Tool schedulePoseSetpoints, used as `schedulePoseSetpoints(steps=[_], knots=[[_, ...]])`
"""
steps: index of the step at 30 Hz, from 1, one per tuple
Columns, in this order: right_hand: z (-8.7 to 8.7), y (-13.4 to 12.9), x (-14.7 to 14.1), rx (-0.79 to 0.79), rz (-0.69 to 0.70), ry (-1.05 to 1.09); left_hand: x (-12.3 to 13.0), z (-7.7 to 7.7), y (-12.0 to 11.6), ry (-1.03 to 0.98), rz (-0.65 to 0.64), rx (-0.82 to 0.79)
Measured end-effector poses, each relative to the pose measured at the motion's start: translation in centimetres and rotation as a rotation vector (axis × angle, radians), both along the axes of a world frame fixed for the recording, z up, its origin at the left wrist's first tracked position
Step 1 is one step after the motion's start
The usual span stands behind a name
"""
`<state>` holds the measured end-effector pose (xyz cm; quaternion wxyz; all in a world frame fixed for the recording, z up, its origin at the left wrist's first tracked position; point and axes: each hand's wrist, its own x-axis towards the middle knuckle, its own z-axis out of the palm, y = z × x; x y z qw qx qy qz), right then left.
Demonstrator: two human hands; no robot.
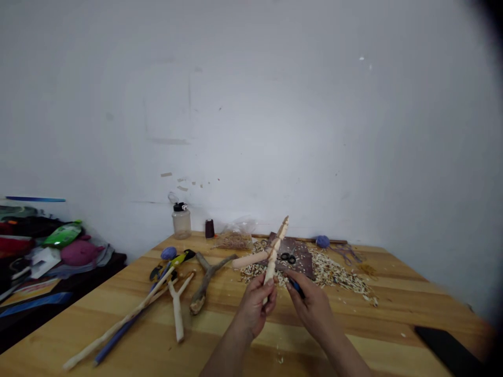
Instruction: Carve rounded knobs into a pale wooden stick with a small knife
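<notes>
My left hand [257,303] is closed around the lower end of a peeled forked stick [271,268], which tilts up and away over the table. One branch of its fork points left, the other up to the right, with brown bark patches showing near the joint. Just to the right, my right hand [310,303] is wrapped round a blue-handled knife [296,287]; its blade is hard to make out. Beyond both hands, black-handled scissors [288,257] lie on a dark brown sheet [302,262] among pale wood shavings [338,272].
Left on the table lie another peeled forked stick [177,314], a bark-covered fork [204,285], and a long peeled stick [118,330]. Behind stand a clear jar [182,222] and a dark thread spool [209,229]. A black flat object [448,348] lies at right.
</notes>
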<state>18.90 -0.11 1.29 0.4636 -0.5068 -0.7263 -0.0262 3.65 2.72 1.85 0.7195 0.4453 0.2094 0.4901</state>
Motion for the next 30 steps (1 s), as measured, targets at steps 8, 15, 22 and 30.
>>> schedulePoseSetpoints(steps=[8,15,22,30], knots=[[1.3,-1.1,-0.2,-0.029,-0.233,-0.49,0.1,-0.3,0.1,0.106,0.038,0.105],[2.0,-1.4,-0.2,-0.031,-0.296,-0.594,0.2,-0.4,0.1,0.176,0.04,0.137],[2.1,-1.5,-0.2,-0.046,-0.322,-0.622,0.1,-0.4,0.2,0.213,0.026,0.128],[2.2,-1.5,-1.5,-0.225,-0.366,-0.67,-0.7,-0.4,0.9,0.329,-0.025,0.174]])
